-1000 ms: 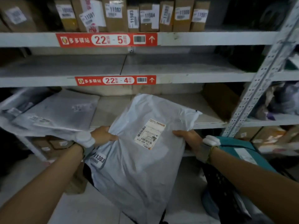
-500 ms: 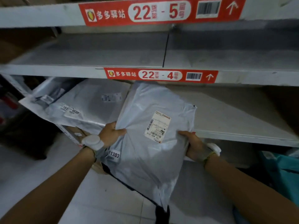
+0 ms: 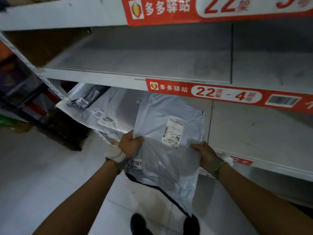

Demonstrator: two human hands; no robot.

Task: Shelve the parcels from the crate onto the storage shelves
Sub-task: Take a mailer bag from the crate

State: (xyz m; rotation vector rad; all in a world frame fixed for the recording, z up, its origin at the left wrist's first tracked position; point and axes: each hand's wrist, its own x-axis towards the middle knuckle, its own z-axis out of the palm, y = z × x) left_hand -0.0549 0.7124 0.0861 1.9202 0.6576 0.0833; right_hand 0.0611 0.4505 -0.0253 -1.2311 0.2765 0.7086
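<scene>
A large grey plastic parcel point(image 3: 169, 129) with a white shipping label and a tag reading 11303 lies half on the lower shelf point(image 3: 254, 133), under the red 22-4 strip. Its near half hangs over the shelf's front edge. My left hand point(image 3: 131, 143) grips its left edge, thumb on top. On the right edge, my right hand point(image 3: 205, 154) holds it with curled fingers. The crate is out of view.
Several flat grey parcels point(image 3: 108, 114) with number tags are stacked on the same shelf to the left, touching the held parcel. The shelf above point(image 3: 152, 60) is bare. A slanted metal upright point(image 3: 25, 65) stands at the left. My shoes show on the tiled floor point(image 3: 42, 175).
I have stepped closer and the view has dropped. Both hands have pushed the parcel further onto the lower shelf, beside the stacked grey parcels.
</scene>
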